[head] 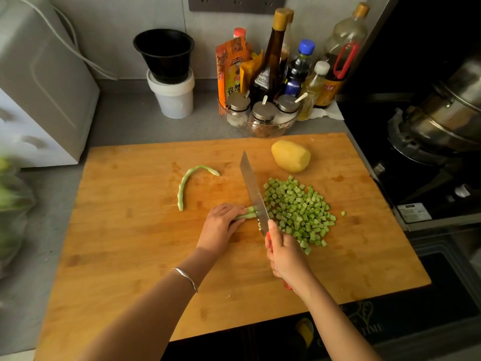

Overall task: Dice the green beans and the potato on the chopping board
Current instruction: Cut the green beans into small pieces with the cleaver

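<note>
On the wooden chopping board (130, 256), my left hand (220, 225) holds down a short bundle of green beans (248, 213) with curled fingers. My right hand (285, 254) grips the red handle of a cleaver (253, 194), whose blade stands on the bean ends just right of my left fingers. A heap of diced bean pieces (299, 209) lies right of the blade. One whole curved green bean (183, 186) lies further left on the board. A peeled yellow potato (291, 155) sits whole at the board's far edge.
Behind the board stand a glass bowl of spice jars (260, 118), sauce bottles (273, 58) and a black pot stacked on a white tub (171, 92). A steel pot (447, 110) sits on the stove at right. A bag of greens (10, 204) lies left.
</note>
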A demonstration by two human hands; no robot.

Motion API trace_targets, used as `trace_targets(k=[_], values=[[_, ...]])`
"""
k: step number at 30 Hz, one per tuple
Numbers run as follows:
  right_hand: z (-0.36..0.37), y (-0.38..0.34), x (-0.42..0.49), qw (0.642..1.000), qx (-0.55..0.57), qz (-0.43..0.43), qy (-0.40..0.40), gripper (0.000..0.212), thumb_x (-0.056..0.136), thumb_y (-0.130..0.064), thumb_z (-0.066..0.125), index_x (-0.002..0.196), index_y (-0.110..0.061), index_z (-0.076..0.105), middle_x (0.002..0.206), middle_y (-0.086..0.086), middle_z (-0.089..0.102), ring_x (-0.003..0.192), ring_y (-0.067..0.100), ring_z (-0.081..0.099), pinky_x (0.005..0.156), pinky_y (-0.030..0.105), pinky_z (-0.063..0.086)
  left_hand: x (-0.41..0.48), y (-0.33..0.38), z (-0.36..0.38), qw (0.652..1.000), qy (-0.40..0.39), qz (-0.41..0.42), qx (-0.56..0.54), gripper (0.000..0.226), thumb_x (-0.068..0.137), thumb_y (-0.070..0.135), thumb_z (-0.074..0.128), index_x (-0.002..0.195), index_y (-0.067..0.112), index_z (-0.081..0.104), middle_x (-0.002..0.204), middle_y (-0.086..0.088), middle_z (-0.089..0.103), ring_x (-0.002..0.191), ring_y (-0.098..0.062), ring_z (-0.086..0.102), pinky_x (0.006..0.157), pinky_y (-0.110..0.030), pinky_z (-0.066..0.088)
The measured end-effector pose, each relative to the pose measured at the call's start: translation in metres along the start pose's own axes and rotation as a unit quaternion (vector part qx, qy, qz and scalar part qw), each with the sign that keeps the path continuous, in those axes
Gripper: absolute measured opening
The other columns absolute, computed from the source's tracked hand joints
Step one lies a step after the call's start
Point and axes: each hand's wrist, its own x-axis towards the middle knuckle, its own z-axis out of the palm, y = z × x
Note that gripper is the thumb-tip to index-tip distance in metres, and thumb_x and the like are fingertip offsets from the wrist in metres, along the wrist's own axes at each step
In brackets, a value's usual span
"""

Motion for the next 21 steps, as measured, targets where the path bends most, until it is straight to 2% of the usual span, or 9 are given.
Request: trace_targets(k=[4, 9, 13, 17, 21], values=[[0.010, -0.006, 0.018, 0.999, -0.012, 0.031, 0.020, 0.061, 0.096, -0.064, 0.028, 0.062, -0.017, 0.046, 0.036, -0.008, 0.037, 0.041, 0.015, 0.036, 0.046, 0.028, 0.026, -0.002, 0.001, 0.000, 1.000, -0.003, 0.006, 0.004, 0.032, 0.090, 0.038, 0.049, 0.107, 0.019, 0.069, 0.109, 0.006, 0.069, 0.104, -0.017, 0.059, 0.090, -0.035, 0.046], [0.000, 0.001, 0.019, 0.999, -0.012, 0.024, 0.038, 0.059, 0.098, -0.060, 0.029, 0.062, -0.016, 0.047, 0.036, -0.008, 0.037, 0.039, 0.015, 0.035, 0.047, 0.027, 0.024, -0.001, 0.003, -0.003, 1.000, 0.011, 0.019, 0.022, 0.032, 0.090, 0.037, 0.049, 0.107, 0.019, 0.069, 0.108, 0.005, 0.069, 0.104, -0.012, 0.054, 0.090, -0.024, 0.036], [-0.013, 0.006, 0.011, 0.999, 0.022, 0.021, 0.039, 0.057, 0.099, -0.056, 0.031, 0.062, -0.015, 0.045, 0.039, -0.008, 0.035, 0.032, 0.009, 0.032, 0.046, 0.026, 0.023, -0.002, 0.005, -0.002, 0.999, 0.013, 0.039, 0.034, 0.035, 0.089, 0.038, 0.049, 0.113, 0.018, 0.066, 0.114, 0.002, 0.068, 0.107, -0.014, 0.053, 0.094, -0.024, 0.033], [-0.012, 0.002, 0.005, 0.999, 0.018, -0.001, 0.035, 0.056, 0.100, -0.054, 0.031, 0.063, -0.014, 0.046, 0.041, -0.007, 0.037, 0.033, 0.007, 0.033, 0.044, 0.026, 0.025, 0.001, 0.004, -0.002, 0.998, -0.009, 0.050, 0.037, 0.037, 0.089, 0.038, 0.048, 0.116, 0.019, 0.065, 0.119, 0.001, 0.066, 0.111, -0.012, 0.050, 0.097, -0.024, 0.031], [-0.009, -0.004, 0.002, 0.999, 0.034, -0.015, 0.016, 0.056, 0.099, -0.055, 0.031, 0.065, -0.014, 0.046, 0.044, -0.006, 0.038, 0.033, 0.008, 0.033, 0.040, 0.023, 0.024, -0.001, 0.000, -0.010, 0.998, -0.002, 0.030, 0.049, 0.038, 0.089, 0.040, 0.047, 0.117, 0.021, 0.064, 0.124, 0.003, 0.063, 0.112, -0.012, 0.050, 0.098, -0.023, 0.029]])
